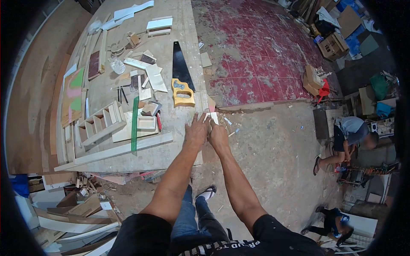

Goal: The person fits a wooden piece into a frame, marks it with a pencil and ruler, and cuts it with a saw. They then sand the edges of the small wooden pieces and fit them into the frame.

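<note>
- My left hand (196, 131) is lying on the worktable (171, 155), fingers open and spread, tips close beside a pale flat strip (214, 118); I cannot tell whether they are touching it.
- My right hand (218, 135) is gripping the near end of the pale flat strip, thumb uppermost; the underside is hidden.
- The pale flat strip is sitting at the worktable's right edge, nearer me than the yellow-handled handsaw (181, 70).
- Handling, judged: probably wood; light, stiff, hardly slippery, liable to snap if bending. Best hold: along both long sides.
</note>
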